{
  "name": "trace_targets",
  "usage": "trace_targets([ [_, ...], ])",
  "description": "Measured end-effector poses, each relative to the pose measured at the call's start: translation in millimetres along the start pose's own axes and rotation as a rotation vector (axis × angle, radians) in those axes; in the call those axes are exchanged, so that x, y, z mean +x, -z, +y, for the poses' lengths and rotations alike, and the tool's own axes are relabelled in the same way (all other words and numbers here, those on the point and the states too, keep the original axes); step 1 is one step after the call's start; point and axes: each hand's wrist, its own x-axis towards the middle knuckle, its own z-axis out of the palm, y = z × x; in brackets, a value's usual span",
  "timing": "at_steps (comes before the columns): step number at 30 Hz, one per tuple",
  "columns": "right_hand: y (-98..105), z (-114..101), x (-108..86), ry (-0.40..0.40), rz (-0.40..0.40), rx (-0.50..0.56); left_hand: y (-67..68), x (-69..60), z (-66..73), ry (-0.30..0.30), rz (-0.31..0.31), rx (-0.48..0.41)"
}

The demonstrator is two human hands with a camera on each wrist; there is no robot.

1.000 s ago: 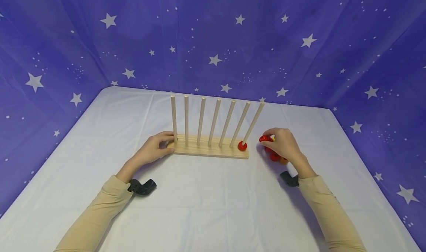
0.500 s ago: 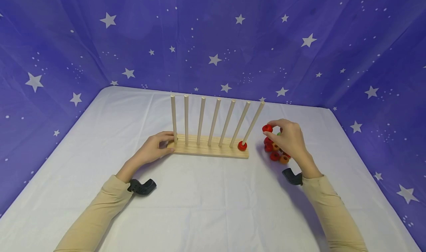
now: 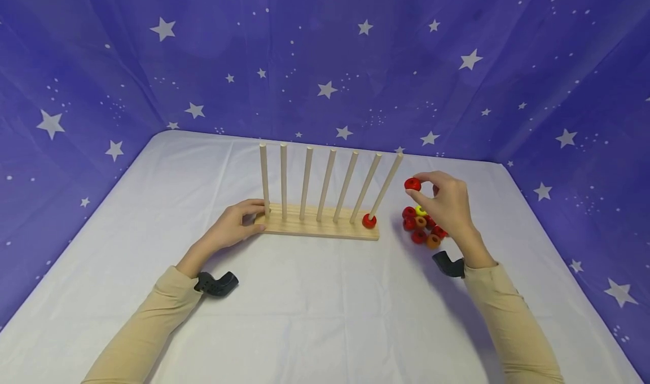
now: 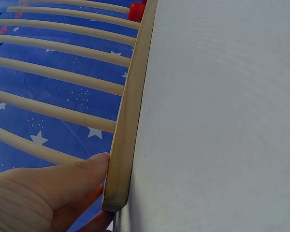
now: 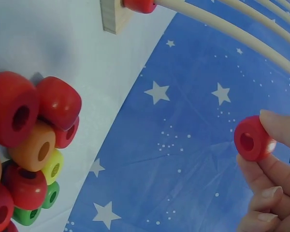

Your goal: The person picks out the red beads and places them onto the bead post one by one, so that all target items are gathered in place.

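Note:
A wooden base point(image 3: 315, 229) carries several upright pegs, and a red bead point(image 3: 369, 221) sits at the foot of the rightmost peg. My left hand point(image 3: 236, 224) grips the base's left end, with the thumb on its front edge in the left wrist view. Up in the air, right of the rightmost peg, my right hand point(image 3: 447, 202) pinches another red bead point(image 3: 413, 185) between thumb and fingers. That bead point(image 5: 253, 138) shows its hole in the right wrist view, clear of any peg.
Below my right hand lies a pile of beads: red point(image 5: 12, 108), orange point(image 5: 34, 146), yellow point(image 5: 53, 166) and green point(image 5: 50, 195). White cloth point(image 3: 284, 316) covers the table, and a purple starry curtain point(image 3: 325, 62) stands behind and at the sides.
My right hand has lifted a red bead from the pile, moving up and slightly right, which uncovers more of the beads. My left hand keeps its grip on the base.

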Motion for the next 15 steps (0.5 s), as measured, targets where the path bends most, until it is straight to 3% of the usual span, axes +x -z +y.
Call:
trace_targets([
  [15,8.5,-2.5,6.6,0.044,0.125,0.064,-0.2,0.5,-0.4,0.000,0.005,-0.002],
])
